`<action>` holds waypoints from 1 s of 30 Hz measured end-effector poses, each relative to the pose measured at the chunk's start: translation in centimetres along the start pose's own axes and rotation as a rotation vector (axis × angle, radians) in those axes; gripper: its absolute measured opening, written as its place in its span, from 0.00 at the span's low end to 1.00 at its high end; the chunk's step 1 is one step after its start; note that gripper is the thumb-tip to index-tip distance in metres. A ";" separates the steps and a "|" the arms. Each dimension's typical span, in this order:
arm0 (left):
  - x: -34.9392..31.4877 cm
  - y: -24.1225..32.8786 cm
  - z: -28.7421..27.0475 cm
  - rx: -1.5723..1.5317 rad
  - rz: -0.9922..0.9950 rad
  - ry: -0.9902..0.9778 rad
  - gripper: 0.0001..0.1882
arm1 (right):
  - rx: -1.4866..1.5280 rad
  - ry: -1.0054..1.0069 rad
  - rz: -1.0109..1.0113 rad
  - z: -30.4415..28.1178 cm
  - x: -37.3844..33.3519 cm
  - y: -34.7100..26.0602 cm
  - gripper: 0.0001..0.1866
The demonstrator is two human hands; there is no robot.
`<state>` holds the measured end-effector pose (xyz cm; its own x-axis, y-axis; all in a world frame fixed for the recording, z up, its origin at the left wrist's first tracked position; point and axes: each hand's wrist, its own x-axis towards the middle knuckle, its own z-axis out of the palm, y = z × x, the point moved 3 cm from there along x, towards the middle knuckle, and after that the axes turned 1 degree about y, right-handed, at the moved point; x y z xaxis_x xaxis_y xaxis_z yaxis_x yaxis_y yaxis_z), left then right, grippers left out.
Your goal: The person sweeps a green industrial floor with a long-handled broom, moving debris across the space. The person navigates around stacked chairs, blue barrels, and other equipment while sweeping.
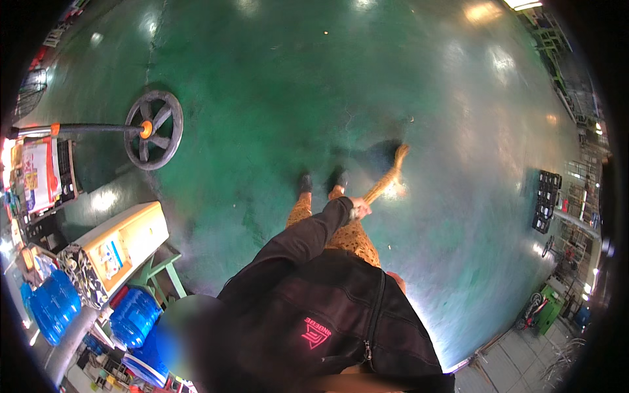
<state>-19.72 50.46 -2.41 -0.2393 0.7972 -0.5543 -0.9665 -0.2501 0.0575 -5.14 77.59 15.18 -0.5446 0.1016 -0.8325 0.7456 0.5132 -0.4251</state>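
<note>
My left hand (359, 208) reaches across in front of my patterned brown trousers, its fingers closed round the near end of a long yellow-tan broom-like thing (386, 181). That thing slants away to the right over the green floor, slightly bent, with a wider far end; its exact kind is not clear. A small patch of my right hand (397, 282) shows beside the edge of my dark jacket, its fingers hidden. My dark shoes (306, 183) stand on the floor just left of the held thing.
A floor fan's round black base (154, 130) and pole stand at the left. Nearer are a wooden box (136, 243) on a green stand and blue water bottles (135, 318). Black crates (546, 201) stand at the far right, a green machine (550, 308) lower right.
</note>
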 end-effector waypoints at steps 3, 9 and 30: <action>-4.0 3.4 5.5 -0.823 -0.330 -0.489 0.10 | -0.021 0.082 0.139 -1.1 1.2 1.0 0.15; -23.4 5.4 2.1 -0.345 0.309 -0.111 0.07 | -0.139 -0.035 0.036 -2.0 8.1 -4.3 0.13; -20.2 30.2 -23.1 0.391 0.043 1.608 0.48 | -0.180 0.021 0.229 -16.6 24.1 -26.8 0.15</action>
<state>-41.89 14.15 -8.62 -0.1703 -0.6164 -0.7688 -0.9851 0.0869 0.1485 -44.64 80.46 12.44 -0.3796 0.2489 -0.8910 0.7707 0.6178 -0.1558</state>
